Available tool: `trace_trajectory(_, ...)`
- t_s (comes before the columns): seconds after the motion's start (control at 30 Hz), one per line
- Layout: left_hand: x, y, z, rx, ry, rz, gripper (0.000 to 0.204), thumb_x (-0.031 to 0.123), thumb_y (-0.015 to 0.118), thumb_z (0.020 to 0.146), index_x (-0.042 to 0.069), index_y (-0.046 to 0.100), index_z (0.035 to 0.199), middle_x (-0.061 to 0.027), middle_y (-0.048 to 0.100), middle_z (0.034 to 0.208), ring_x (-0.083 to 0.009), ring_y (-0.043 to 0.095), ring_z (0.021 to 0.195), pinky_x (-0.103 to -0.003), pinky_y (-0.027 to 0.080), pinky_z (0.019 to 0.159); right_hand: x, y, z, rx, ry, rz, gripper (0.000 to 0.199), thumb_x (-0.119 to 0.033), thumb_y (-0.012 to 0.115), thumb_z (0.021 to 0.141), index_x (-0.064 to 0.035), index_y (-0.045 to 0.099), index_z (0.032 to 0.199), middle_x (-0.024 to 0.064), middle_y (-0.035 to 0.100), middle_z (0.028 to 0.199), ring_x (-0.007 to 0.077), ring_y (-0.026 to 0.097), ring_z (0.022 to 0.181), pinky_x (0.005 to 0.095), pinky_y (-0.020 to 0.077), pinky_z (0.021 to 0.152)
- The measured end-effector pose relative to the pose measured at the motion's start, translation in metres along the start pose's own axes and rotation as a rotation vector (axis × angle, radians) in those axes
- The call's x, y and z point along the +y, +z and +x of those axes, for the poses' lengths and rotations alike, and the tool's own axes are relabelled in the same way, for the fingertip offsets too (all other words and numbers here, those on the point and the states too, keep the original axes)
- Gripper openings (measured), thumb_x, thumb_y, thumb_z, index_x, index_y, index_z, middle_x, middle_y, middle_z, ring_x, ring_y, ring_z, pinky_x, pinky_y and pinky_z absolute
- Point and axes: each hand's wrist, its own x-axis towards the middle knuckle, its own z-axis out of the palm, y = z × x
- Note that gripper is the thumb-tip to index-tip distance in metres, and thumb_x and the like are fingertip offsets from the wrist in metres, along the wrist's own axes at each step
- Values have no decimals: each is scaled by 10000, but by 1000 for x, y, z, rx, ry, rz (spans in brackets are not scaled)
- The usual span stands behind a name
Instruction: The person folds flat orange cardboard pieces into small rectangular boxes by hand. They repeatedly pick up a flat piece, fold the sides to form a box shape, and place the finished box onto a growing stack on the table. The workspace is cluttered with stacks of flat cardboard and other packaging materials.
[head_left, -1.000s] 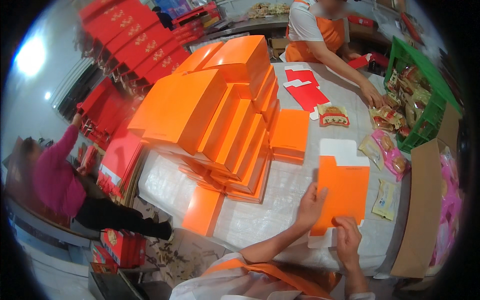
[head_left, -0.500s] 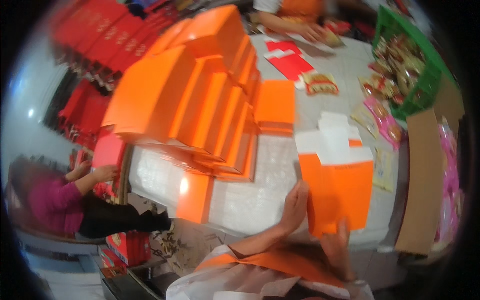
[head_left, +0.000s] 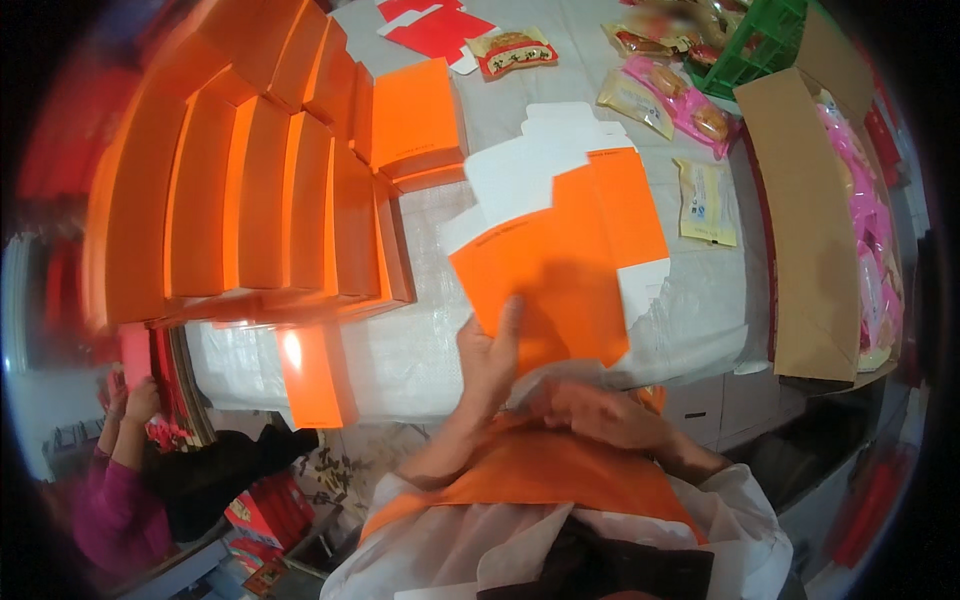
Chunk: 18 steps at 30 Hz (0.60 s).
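Observation:
My left hand grips the lower left edge of an orange carton, thumb on its front face. The carton is partly unfolded, with white flaps at its top and an orange side panel spread to the right. My right hand is just below the carton's lower edge, close to my orange apron. Its fingers are blurred by motion, so I cannot make out whether they hold anything. Beyond the carton's right side, a wrapped pale yellow snack packet lies on the white-covered table.
Stacked orange boxes fill the table's left; one box sits at the front edge. A brown cardboard box of pink packets and a green crate stand right. Red flat cartons lie far back. A person works at left.
My view has swung right and down. The right hand has left the carton's lower edge and moved below it. The carton has tilted and its right side panel has spread out.

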Motion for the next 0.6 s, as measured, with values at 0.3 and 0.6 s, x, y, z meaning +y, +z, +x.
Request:
trace_trajectory(0.3,-40,-12,-39,-258,266,167,647,43,563,819,-31,178,1334,-153,377,1250,-215,403,1137,-324,347,938,-38,-38,27,670,-595,-658,346,-38,549,792,-31,499,1134,82,513,1139,185,508,1017,280,416,838)
trace_trajectory(0.6,-49,-25,-32,-322,157,73,576,37,491,839,-10,214,1342,-145,365,1261,-211,377,1166,-298,343,941,7,-46,32,423,-417,-497,103,-28,480,816,32,553,857,77,573,947,123,507,746,239,417,655)
